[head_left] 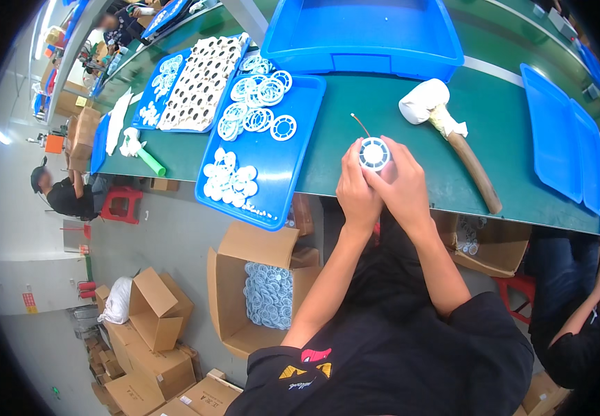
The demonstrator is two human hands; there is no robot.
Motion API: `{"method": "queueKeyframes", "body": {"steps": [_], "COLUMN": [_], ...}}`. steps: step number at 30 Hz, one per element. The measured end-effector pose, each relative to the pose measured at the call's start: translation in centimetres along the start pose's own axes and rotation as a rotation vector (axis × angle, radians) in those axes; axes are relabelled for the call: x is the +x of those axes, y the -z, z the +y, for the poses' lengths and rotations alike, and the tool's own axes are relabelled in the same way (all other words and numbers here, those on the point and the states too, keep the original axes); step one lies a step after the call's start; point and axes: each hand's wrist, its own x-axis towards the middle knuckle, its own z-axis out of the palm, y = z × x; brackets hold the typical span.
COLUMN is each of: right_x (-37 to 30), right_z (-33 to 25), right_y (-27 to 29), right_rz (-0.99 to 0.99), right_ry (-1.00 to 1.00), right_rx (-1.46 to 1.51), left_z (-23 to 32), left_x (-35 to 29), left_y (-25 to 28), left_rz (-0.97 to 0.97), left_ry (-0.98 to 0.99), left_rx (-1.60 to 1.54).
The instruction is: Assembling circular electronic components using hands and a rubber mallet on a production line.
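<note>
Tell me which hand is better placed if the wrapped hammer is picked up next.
Probably the right hand: the wrapped hammer lies to its right, farther from the left hand. Both hands hold the round white part.

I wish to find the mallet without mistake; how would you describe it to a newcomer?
On the green table, look between the person's right hand and the blue trays on the right. The mallet lies there. Unlike the flat trays, it has a white-wrapped head and a long brown handle.
</note>
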Motion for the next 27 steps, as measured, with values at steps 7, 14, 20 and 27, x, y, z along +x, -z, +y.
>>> {"method": "queueKeyframes", "body": {"steps": [7, 14, 20, 27], "right_x": [0.2, 1.9, 3.2, 3.9], "right_z": [-0.5, 3.7, 5.7, 2.3], "right_y": [2.7, 8.5, 9.2, 11.3], "right_rz": [0.064, 0.257, 0.053, -0.172], "right_ry": [0.058, 0.017, -0.060, -0.485], "right_rx": [-0.086, -0.544, -0.815, 0.045], "left_z": [0.0, 0.6, 0.7, 0.4], "left_x": [0.1, 0.8, 1.4, 1.7], "left_y": [0.5, 1.6, 2.3, 2.6], "left_rz": [-0.045, -0.160, -0.245, -0.255], "left_ry": [0.025, 0.120, 0.197, 0.188], "left_rx": [-0.059, -0.225, -0.324, -0.304]}}
